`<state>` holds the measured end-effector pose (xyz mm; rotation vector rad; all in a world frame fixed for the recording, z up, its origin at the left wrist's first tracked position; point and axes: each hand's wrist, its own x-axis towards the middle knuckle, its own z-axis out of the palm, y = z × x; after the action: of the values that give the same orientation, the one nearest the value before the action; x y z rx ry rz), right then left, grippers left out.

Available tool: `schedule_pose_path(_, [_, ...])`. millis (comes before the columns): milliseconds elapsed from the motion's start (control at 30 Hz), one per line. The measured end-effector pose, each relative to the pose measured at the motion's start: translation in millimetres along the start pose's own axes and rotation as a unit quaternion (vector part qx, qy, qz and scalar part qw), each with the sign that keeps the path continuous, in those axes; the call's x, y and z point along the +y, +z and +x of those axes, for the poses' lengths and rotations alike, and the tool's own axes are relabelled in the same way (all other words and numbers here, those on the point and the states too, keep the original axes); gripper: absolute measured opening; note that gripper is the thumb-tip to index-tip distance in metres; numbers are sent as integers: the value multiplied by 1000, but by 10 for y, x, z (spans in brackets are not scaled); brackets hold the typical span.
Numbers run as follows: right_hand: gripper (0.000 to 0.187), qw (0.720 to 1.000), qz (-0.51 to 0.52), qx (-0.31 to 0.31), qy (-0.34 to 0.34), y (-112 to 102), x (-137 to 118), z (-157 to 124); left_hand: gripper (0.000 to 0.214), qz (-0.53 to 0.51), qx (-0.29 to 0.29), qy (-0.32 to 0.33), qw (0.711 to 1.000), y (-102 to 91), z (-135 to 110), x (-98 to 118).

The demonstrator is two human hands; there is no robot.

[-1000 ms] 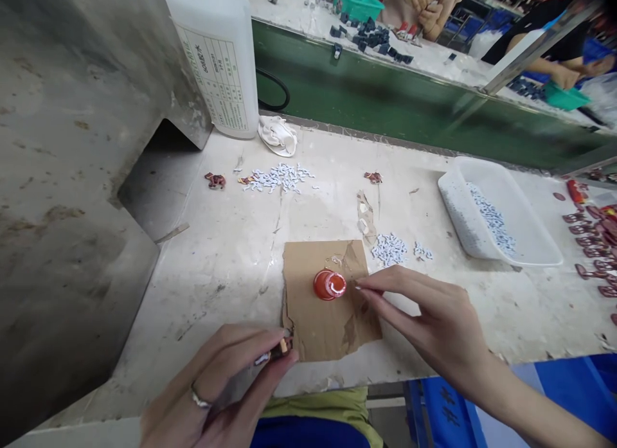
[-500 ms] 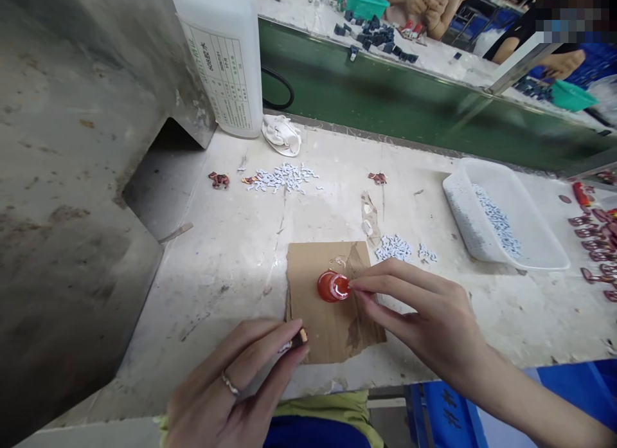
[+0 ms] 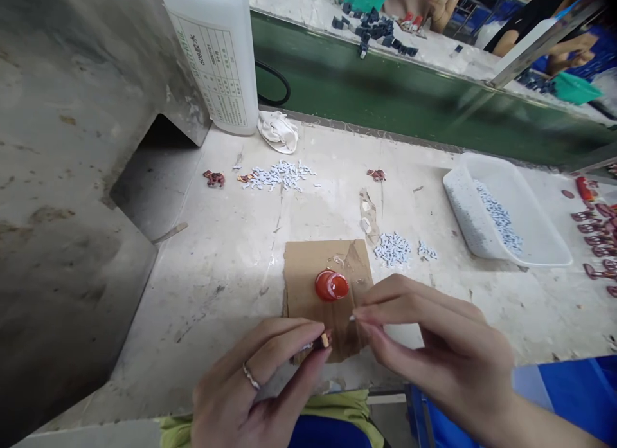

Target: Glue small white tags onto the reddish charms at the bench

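Observation:
Between the thumb and fingers of my left hand (image 3: 270, 371) is a small brown figurine (image 3: 324, 340) with a tan block-like end, mostly hidden by the fingers. My right hand (image 3: 429, 332) pinches a tiny white piece (image 3: 352, 317), whose tip shows just right of the figurine. Beyond both hands, a small red cup (image 3: 328, 286) with shiny liquid in it sits on a square of brown cardboard (image 3: 303, 261). Right of the cardboard lie a heap of small pale-blue pieces (image 3: 393, 249) and a smaller heap (image 3: 427, 250).
A white plastic tub (image 3: 540, 236) holds more pale pieces; brown figurines (image 3: 598, 242) stand at the far right. Further back are another pale heap (image 3: 279, 175), a crumpled white cloth (image 3: 278, 132) and a large labelled jug (image 3: 216, 62). A metal housing (image 3: 72, 178) bounds the left.
My right hand has drawn back from the red cup toward me, with the white piece now visible at its fingertips. My left hand has moved right with the figurine, closer to it.

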<state>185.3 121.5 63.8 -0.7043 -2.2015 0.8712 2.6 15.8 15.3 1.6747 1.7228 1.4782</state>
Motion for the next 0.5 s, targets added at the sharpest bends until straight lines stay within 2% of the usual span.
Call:
schedule_pose_path(100, [22,997,68,-1,21,66,-44,2,27,-15,2,-5,1000,24,-8,15])
schedule_pose_path(233, [21,994,101,-15,41,122,-44,-1,26,-19,6,-4,1000,43,1,29])
schedule_pose_path(400, [17,993,101,-36,41,110,-25,-11,27,-24,-1,1,1000,41,19,25])
schedule_pose_path(500, [17,995,68,-64,28,85,-24,-38,28,-9,7,3,1000,43,8,19])
